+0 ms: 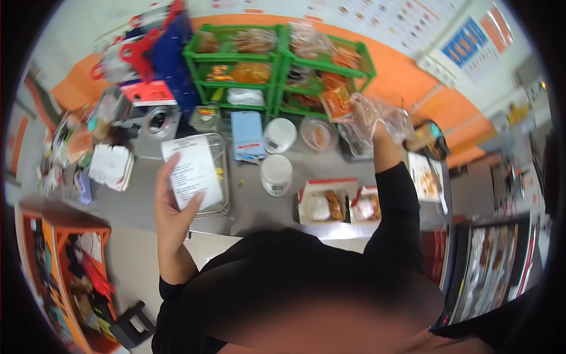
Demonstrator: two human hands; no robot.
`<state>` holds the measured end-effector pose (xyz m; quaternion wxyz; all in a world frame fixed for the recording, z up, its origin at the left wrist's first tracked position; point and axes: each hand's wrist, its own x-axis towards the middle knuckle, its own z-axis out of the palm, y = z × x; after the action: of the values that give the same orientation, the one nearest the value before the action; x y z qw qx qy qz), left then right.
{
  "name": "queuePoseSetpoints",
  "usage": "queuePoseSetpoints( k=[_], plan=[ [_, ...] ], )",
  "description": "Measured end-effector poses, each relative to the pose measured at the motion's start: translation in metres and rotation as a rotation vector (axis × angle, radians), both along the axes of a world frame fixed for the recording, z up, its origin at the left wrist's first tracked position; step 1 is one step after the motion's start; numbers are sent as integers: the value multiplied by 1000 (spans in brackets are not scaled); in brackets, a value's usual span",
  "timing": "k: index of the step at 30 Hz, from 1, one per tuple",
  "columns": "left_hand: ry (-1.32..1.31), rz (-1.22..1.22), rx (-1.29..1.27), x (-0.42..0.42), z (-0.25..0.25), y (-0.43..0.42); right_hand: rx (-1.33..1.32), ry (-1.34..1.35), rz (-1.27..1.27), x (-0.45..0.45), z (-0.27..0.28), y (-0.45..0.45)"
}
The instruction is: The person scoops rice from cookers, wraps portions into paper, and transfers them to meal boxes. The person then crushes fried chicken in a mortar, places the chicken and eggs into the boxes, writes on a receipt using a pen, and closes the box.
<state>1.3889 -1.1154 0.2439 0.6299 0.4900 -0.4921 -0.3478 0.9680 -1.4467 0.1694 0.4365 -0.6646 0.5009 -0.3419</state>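
Note:
A white printed slip [193,171] is pinched between the thumb and fingers of my left hand [175,197], above a clear rectangular container [219,159]. My right hand [372,118], in a clear plastic glove, reaches to the right end of the green rack, beside an orange packet [338,103] and clear plastic bags [401,122]. Its fingers are blurred, so whether it grips anything is unclear. Below, two open red-and-white boxes hold food: the left box [306,209] has a white mound and a brown piece, and the smaller one [355,207] stands partly behind my right sleeve.
Green tiered racks [277,59] with packets stand along the back. Two white round scales [280,135], a blue box [247,135] and a round clear tub [319,135] are mid-counter. A knife lies on a white board [423,177] at right; white cartons [111,166] sit at left.

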Motion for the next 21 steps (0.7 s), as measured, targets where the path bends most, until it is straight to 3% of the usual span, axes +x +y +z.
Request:
queuePoseSetpoints(
  k=[1,3,5,7,9,11,13,14,16,17,19,20,21],
  plan=[
    [-19,1,8,-3,0,-3,147,-361,136,-14,-2,14],
    [-32,-45,42,-9,0,-10,284,-734,214,-40,2,42],
    [-56,-31,9,-19,-2,-17,538,-1043,352,-63,14,71],
    [-58,-68,41,-34,-2,-25,515,-1095,246,-85,12,108],
    [-58,-95,22,-47,-4,-34,518,-788,24,-105,3,127],
    [-70,-106,30,-60,-6,-41,521,-775,114,-111,14,159],
    [-78,-118,29,-76,-5,-46,571,-120,72,-145,6,175],
    [-47,-132,40,-85,-4,-47,574,-123,82,-155,-2,176],
    [-69,-139,52,-99,-6,-48,525,570,228,-168,-25,173],
    [-88,-155,64,-106,-6,-47,520,569,247,-167,-34,176],
    [-20,-173,92,-126,-3,-45,270,684,196,-159,-54,192],
    [-44,-179,78,-133,-4,-44,-101,895,375,-162,-74,194],
    [-71,-178,65,-137,-4,-42,-352,898,398,-166,-96,198]
  ],
)
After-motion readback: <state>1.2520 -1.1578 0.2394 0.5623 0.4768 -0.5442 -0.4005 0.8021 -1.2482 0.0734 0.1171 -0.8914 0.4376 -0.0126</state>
